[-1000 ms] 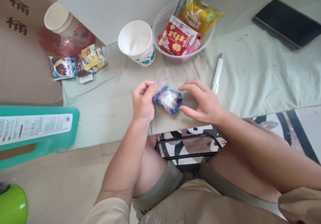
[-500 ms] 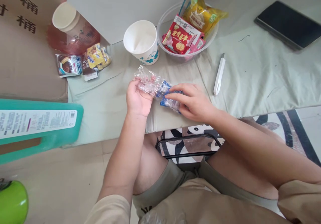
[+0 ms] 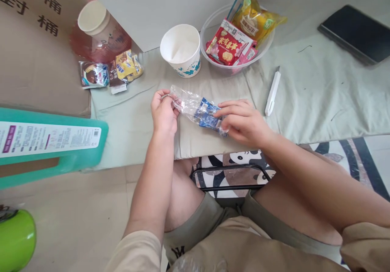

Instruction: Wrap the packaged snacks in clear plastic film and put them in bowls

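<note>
A clear plastic bag (image 3: 189, 102) with small blue packets (image 3: 206, 112) in it lies near the front edge of the cloth-covered table. My left hand (image 3: 164, 112) is closed on the bag's left end, pinching the film between thumb and fingers. At the opposite end my right hand (image 3: 248, 121) rests with bent fingers on the packets; whether it grips them is hidden. Just behind the bag stands a white paper cup (image 3: 193, 68) with a blue-green leaf pattern. A white utility knife (image 3: 273, 93) lies to the right of my right hand, its blade tip pointing away.
Behind sits a clear plastic bowl (image 3: 208, 28) holding red and yellow snack packs. Wrapped snacks (image 3: 95, 75) and a stack of cups (image 3: 96, 22) are at the back left, beside a cardboard box (image 3: 39, 72). A teal container (image 3: 102, 138) juts in from the left; a dark phone-like device (image 3: 359, 32) lies right.
My left hand has drawn the bag's film out to the left, so it is stretched flatter and the blue packets show more. The camera view has shifted slightly.
</note>
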`<state>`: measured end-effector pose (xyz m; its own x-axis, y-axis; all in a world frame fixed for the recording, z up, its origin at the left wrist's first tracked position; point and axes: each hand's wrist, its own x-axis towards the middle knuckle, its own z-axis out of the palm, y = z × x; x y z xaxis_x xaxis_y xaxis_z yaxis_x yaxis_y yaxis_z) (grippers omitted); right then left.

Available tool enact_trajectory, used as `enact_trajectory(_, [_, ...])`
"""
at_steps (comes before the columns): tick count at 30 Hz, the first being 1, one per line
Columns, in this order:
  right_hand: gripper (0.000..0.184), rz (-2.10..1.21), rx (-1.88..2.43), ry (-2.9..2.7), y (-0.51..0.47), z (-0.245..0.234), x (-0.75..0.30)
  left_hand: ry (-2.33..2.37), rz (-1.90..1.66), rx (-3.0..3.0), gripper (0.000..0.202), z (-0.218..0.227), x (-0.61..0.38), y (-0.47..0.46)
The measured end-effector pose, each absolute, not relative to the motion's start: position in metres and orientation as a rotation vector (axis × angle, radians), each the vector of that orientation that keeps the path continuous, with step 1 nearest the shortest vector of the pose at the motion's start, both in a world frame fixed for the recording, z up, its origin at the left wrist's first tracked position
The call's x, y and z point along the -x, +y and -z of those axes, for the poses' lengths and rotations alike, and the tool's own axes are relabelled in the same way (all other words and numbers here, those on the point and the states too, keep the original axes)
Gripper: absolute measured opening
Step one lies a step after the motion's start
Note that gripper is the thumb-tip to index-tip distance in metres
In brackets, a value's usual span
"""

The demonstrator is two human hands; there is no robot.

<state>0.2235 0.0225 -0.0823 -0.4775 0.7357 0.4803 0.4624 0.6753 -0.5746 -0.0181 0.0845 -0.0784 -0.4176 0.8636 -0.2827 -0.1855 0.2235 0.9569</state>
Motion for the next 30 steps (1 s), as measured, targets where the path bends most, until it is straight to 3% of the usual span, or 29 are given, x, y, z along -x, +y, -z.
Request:
enact_trajectory(6, [0.013,-0.386,1.176,-2.093,0.029,0.076,-0.256,1.609,-1.443,-0.747,0.03,0.082,0.032,0.083])
enact_trajectory(13, [0.03,-0.022,1.311,-2.013,0.04,0.081,-0.282,1.808,-1.498,-0.976,0.02,0.087,0.041,0.082])
enact_trajectory(16, [0.025,-0.158,1.335,-1.988,0.039,0.074,-0.284,1.786,-1.598,-1.359,0.012,0.081,0.034,0.074])
enact_trajectory(19, [0.012,-0.365,1.313,-2.0,0.036,0.069,-0.281,1.555,-1.332,-1.805,0.026,0.072,0.018,0.06])
enact_trajectory(21, [0.024,-0.404,1.371,-2.022,0.035,0.069,-0.278,1.46,-1.102,-1.941,0.031,0.069,0.006,0.054])
enact_trajectory(23, [0.024,-0.396,1.433,-2.05,0.035,0.07,-0.274,1.465,-1.007,-1.992,0.02,0.067,-0.001,0.051])
enact_trajectory(25, [0.011,-0.387,1.421,-2.074,0.035,0.068,-0.271,1.509,-1.026,-2.022,0.007,0.064,-0.002,0.049])
enact_trajectory(30, [0.015,-0.343,1.254,-2.101,0.029,0.049,-0.262,1.379,-1.215,-2.141,0.012,0.048,0.003,0.032])
